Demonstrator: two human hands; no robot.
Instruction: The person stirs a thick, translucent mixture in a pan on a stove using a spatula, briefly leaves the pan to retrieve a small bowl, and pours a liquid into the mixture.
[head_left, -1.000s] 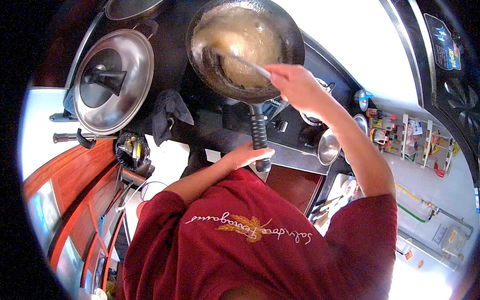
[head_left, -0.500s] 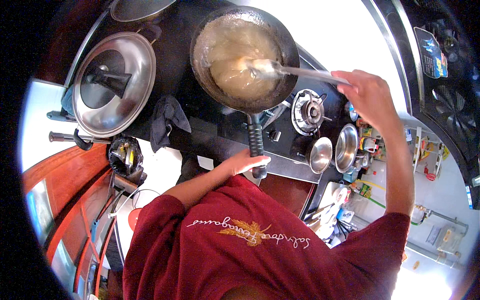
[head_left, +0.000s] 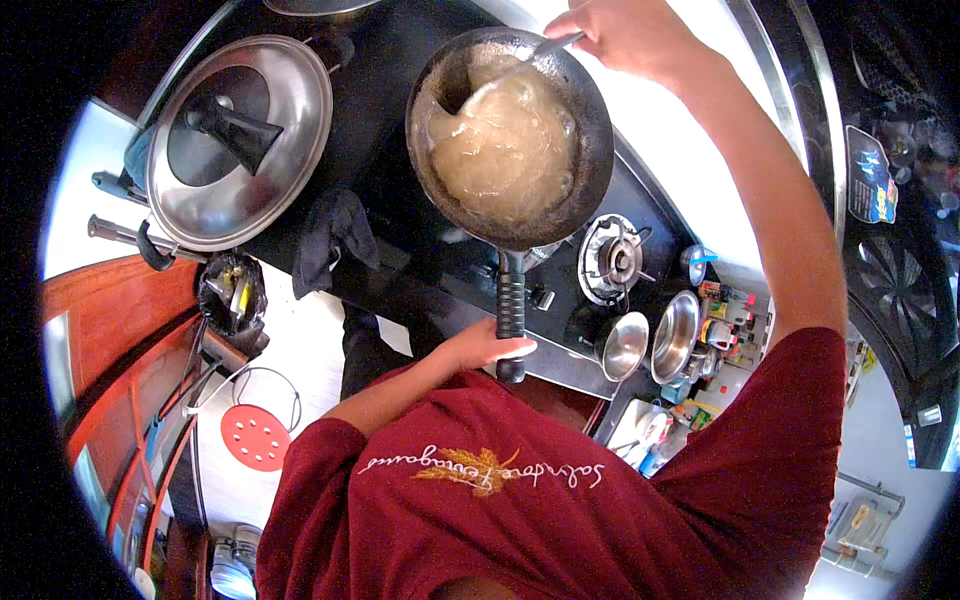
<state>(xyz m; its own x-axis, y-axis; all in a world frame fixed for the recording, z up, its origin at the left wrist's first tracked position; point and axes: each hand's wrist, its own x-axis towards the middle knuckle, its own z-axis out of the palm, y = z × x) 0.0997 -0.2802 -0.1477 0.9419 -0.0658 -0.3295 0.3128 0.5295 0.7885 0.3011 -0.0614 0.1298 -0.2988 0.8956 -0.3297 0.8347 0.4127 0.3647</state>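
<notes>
Across the upper half, a glossy black countertop (head_left: 385, 120). Below, a maroon short-sleeved shirt (head_left: 570, 520), both sleeves reaching toward the cooking. Over the counter's middle, a large, round, dark metal wok (head_left: 590, 140), underside out of sight, with a ribbed black grip (head_left: 511, 300) pointing back at the shirt. Over the counter's left end, well apart from the wok, a wide steel lid (head_left: 290, 150) with a dark round centre and black handle. Inside the wok, a glossy, pale brown, thick-looking mixture (head_left: 505, 155), with dark metal showing at upper left. Draped at the counter's front edge, a charcoal cloth (head_left: 335, 240). Right of the wok, two shiny round steel bowls (head_left: 676, 337), side by side, and near them a bare gas burner (head_left: 615, 260) with a pale surround. At the wok's far side, partly cropped, the right hand (head_left: 635, 35), fingertips pinched on a slim grey utensil. At the near side, the left hand (head_left: 478, 345), wrapped around the grip, thumb across its top, other fingers mostly hidden. Smallest, that slim grey utensil (head_left: 548, 47), slanting down into the mixture, lower end too blurred to make out.
</notes>
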